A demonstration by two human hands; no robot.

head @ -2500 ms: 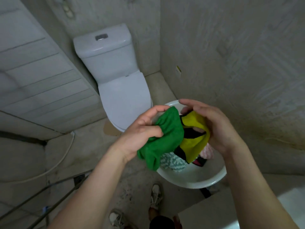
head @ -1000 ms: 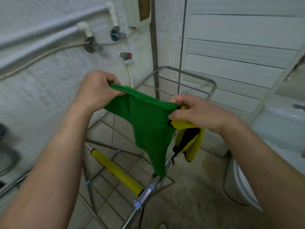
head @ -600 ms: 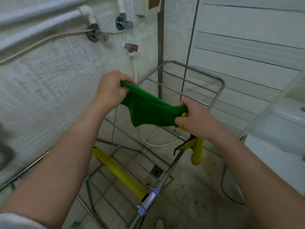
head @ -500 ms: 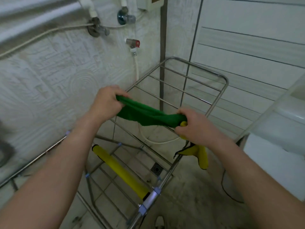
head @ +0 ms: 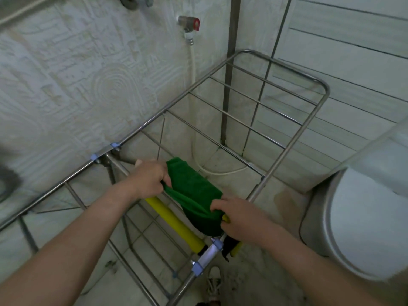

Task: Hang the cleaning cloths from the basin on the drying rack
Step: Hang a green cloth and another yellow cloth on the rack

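A green cloth [head: 194,193] is stretched between my two hands, low over the bars of a metal drying rack [head: 254,100]. My left hand [head: 150,178] grips its far left edge. My right hand [head: 240,217] grips its near right edge together with a yellow and black cloth [head: 231,247], which dangles below that hand beside the rack's right rail. The basin is out of view.
A yellow padded bar [head: 174,224] runs under the cloth in the rack's lower frame. A white toilet [head: 364,217] stands close on the right. A tap with a red handle [head: 191,23] and its white hose [head: 193,89] are on the wall behind. My shoe [head: 214,283] is below.
Both hands have come down with the green cloth, from chest height to the level of the rack's bars. The view has tilted further down onto the rack.
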